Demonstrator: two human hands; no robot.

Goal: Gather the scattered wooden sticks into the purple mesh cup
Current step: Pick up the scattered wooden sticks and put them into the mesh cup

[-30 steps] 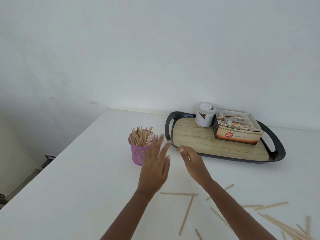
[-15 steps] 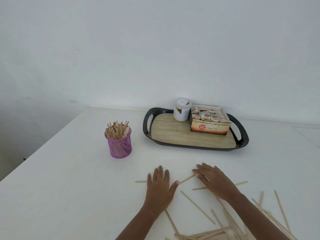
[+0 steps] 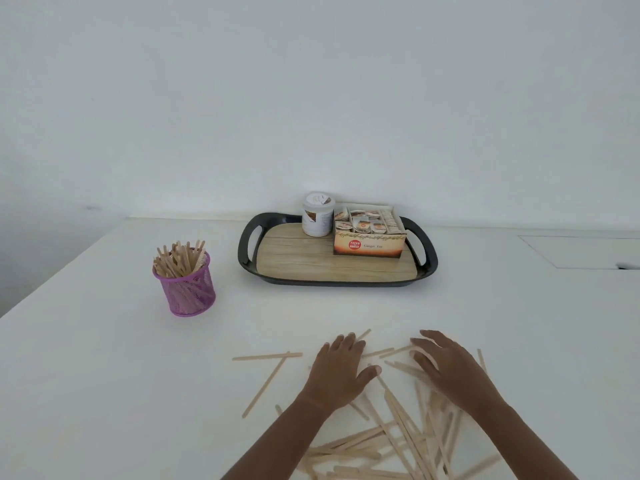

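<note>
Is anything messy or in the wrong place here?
Yes. Sticks lie scattered and crisscrossed on the table around the left hand and right hand, outside the cup, which holds many. The tray looks tidy.

purple mesh cup [image 3: 188, 289] stuffed with pale tan wooden sticks [image 3: 180, 259], right of it a black tray [image 3: 247, 252] with light woodgrain inset, white jar [image 3: 317, 214], orange-and-cream tea box [image 3: 369, 244] with red round logo, plain white table [image 3: 104, 358]

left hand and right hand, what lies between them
Loose wooden sticks on the table, between left hand and right hand; head view shows it.
</note>
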